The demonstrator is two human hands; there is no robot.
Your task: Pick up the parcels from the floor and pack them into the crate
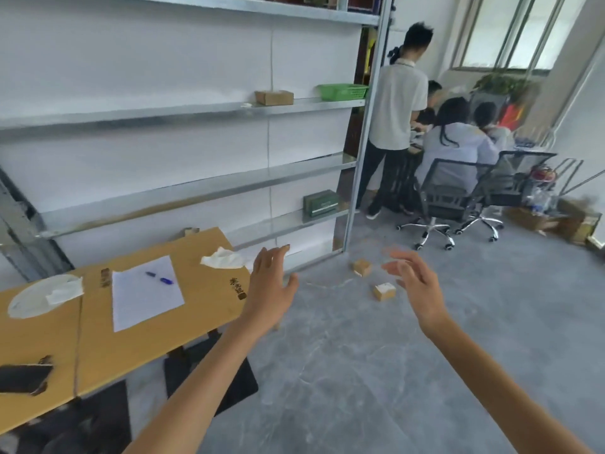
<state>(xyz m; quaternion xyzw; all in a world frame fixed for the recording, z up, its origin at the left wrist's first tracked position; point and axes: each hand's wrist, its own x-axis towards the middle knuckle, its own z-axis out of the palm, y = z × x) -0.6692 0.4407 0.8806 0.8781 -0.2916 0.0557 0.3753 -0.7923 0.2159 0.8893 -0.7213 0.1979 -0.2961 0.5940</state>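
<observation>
Two small brown cardboard parcels lie on the grey floor near the foot of the shelving: the farther parcel (362, 267) and the nearer parcel (384, 291). My left hand (269, 285) is stretched forward, empty, fingers spread, left of both parcels. My right hand (415, 281) is also empty with fingers apart, hovering in view just right of the nearer parcel and well above the floor. A green plastic crate (342, 92) sits on a shelf at the upper right of the rack.
A metal shelf rack (196, 188) fills the left, holding a brown box (274, 97) and a dark green box (320, 203). A cardboard-topped table (203, 290) with paper, pen and tissues stands at left. Several people and office chairs (448, 204) occupy the far right.
</observation>
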